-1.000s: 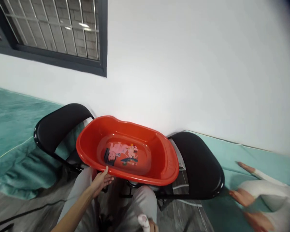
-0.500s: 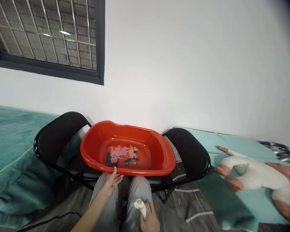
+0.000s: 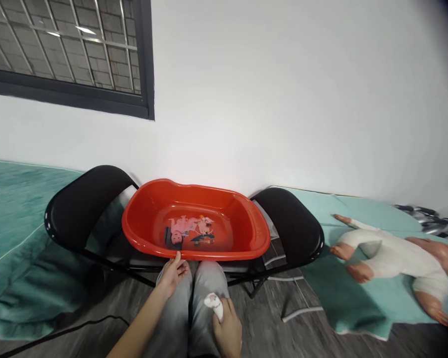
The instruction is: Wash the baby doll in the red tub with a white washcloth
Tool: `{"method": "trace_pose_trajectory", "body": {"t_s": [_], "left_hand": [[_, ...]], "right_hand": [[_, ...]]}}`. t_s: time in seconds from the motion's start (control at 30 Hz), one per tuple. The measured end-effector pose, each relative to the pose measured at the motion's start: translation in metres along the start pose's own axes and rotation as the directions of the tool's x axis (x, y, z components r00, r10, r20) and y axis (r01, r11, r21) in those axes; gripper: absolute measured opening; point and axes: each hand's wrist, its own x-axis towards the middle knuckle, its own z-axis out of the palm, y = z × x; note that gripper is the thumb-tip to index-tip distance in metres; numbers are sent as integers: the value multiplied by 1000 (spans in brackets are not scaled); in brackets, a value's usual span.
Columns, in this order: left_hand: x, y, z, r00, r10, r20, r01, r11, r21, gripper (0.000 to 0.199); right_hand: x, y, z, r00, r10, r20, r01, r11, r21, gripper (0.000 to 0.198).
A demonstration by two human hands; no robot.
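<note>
A red plastic baby bathtub point(image 3: 263, 243) with a printed cartoon on its floor spans two black folding chairs in front of my knees. My left hand point(image 3: 172, 276) is at its near rim, left of centre. The thumb tip meets the rim, and the other fingers are loosely bent just below it, apart from the thumb, with nothing between them. Over my right thigh, my right hand point(image 3: 227, 323) is closed around a small white handheld device point(image 3: 214, 304) with a rounded head. Its lower part is hidden in my fingers, and its exact kind is unclear.
The left black chair point(image 3: 85, 209) and right black chair point(image 3: 293, 226) flank the tub. A baby doll point(image 3: 392, 256) in white clothing lies on a green cloth point(image 3: 362, 303) at right. A black cable point(image 3: 78, 325) crosses the floor at left. Behind stands a white wall point(image 3: 283, 99).
The whole view has shifted, so most things appear slightly higher. My left fingers have bent in more near the tub's rim. My right hand keeps the white device over my thigh.
</note>
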Motion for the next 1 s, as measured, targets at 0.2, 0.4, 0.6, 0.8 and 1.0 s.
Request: {"method": "trace_pose_trajectory", "body": {"t_s": [0.2,0.4,0.6,0.8,1.0], "left_hand": [[-13,28,-12,993,-1,-115,0,1000,-8,20],[-30,95,-56,945,96,-312,-104,995,-7,11],[-27,136,-65,927,164,-338,-184,983,-28,15],[-14,124,-46,816,344,-464,-267,937,225,41],[-21,80,-79,771,414,-484,-331,909,252,51]], "right_hand": [[14,-17,-18,977,197,-84,-167,945,280,28],[67,2,-52,789,612,52,-406,457,791,36],[133,15,-84,727,596,342,-397,-42,917,41],[168,14,-72,639,756,144,-331,101,938,53],[123,15,-58,684,715,141,-300,100,949,77]]}}
